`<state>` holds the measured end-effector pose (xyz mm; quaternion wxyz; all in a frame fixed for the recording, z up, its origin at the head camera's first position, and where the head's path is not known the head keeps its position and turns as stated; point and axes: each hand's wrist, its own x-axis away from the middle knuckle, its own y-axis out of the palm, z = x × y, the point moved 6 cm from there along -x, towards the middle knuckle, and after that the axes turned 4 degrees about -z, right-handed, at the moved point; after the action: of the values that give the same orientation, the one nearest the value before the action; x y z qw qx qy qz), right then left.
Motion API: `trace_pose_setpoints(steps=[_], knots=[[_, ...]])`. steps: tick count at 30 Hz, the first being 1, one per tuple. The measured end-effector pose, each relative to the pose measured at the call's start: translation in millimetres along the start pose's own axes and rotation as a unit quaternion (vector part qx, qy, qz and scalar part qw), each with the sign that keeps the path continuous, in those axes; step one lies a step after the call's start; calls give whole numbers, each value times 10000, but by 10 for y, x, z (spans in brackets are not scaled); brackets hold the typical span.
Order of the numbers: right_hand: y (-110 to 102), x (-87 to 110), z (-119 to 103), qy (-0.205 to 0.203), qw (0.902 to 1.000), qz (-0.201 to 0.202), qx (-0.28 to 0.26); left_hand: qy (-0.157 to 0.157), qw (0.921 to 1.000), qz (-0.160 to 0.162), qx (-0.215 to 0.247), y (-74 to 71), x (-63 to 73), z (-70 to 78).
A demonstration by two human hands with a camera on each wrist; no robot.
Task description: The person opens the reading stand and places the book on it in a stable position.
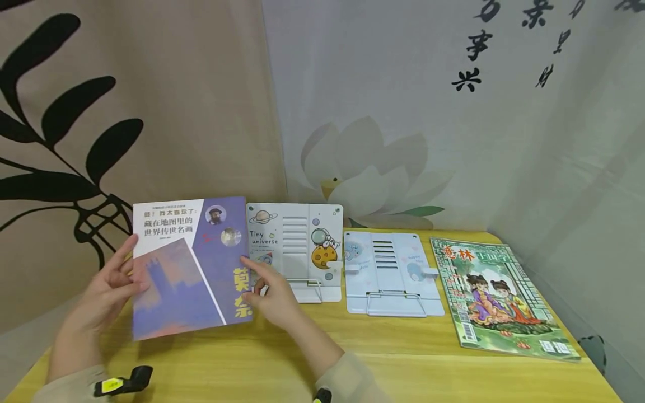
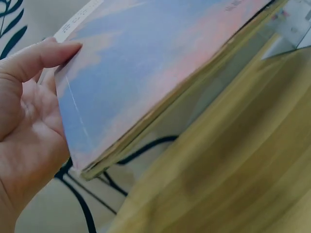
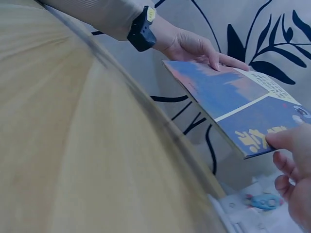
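Observation:
A purple and white book (image 1: 176,291) is held up over the left part of the table, its front cover facing me. My left hand (image 1: 101,294) grips its left edge; in the left wrist view the thumb (image 2: 58,54) lies on the cover, and the other fingers are partly hidden behind. At the right edge, my right hand (image 1: 276,294) pinches the book beside its yellow lettering. The right wrist view shows that thumb (image 3: 286,139) on the cover and curled fingers below. Right behind the right hand stands a white book stand (image 1: 297,210) printed with planets and an astronaut.
To the right, a pale blue book stand (image 1: 358,302) with a wire support lies on the wooden table (image 1: 242,369). A green magazine (image 1: 504,302) with two cartoon figures lies near the right edge. Printed fabric (image 1: 201,101) hangs behind the table.

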<state>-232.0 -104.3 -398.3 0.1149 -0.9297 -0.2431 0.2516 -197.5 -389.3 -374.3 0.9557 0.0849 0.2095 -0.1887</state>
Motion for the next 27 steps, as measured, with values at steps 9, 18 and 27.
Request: trace_pose_setpoints(steps=[9, 18, 27], knots=[[-357, 0, -134, -147, 9993, 244, 230, 387, 9987, -27, -322, 299, -250, 116], [-754, 87, -305, 28, 9989, 375, 286, 467, 9960, 338, -683, 604, -492, 140], [-1109, 68, -239, -404, 9935, 868, 620, 692, 9884, 913, -995, 818, -781, 128]])
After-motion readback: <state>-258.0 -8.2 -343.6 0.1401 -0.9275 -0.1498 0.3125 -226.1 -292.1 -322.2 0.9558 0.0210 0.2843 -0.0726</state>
